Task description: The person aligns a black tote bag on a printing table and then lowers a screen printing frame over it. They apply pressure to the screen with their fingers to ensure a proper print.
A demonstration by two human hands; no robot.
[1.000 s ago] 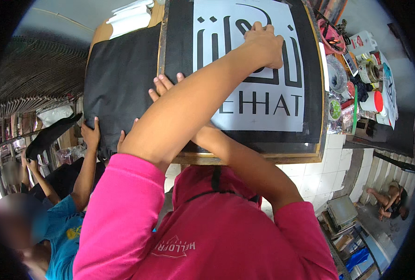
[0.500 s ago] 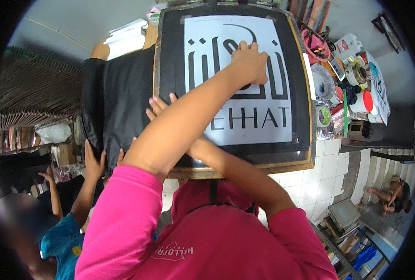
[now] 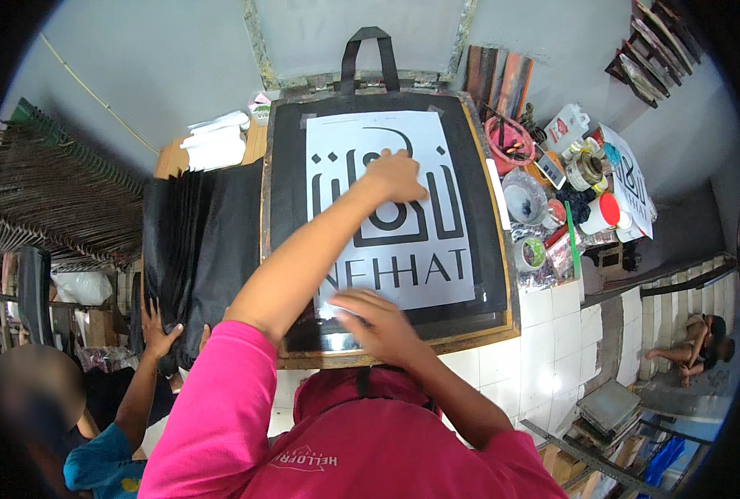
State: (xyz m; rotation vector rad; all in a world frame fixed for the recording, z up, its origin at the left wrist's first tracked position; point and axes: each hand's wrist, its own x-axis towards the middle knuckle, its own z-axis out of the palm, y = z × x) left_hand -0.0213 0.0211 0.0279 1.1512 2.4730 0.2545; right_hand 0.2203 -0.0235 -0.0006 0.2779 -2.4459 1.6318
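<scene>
A white sheet [image 3: 432,291] printed with a large black design and lettering lies over a black fabric bag [image 3: 482,224]. Tape shows at the sheet's upper corners. The bag lies flat on a wood-edged board [image 3: 514,291], its handle [image 3: 349,65] sticking out past the far edge. My left hand [image 3: 397,176] rests on the upper middle of the sheet, fingers spread over the design, holding nothing. Nearer to me, my right hand [image 3: 378,324] is over the sheet's lower edge. Its fingers are stretched out, somewhat blurred, with nothing in them; whether it touches the sheet I cannot tell.
Stacked black fabric [image 3: 208,241] lies left of the board, where a co-worker's hand [image 3: 160,333] touches it. Tubs, jars, a pink basket [image 3: 507,137] and a phone [image 3: 550,169] crowd the right side. Another person [image 3: 694,349] sits low at far right.
My right hand has come out from under my left forearm, moving right and nearer to me. The view has shifted, bringing the bag's handle into sight. My left hand stays on the sheet.
</scene>
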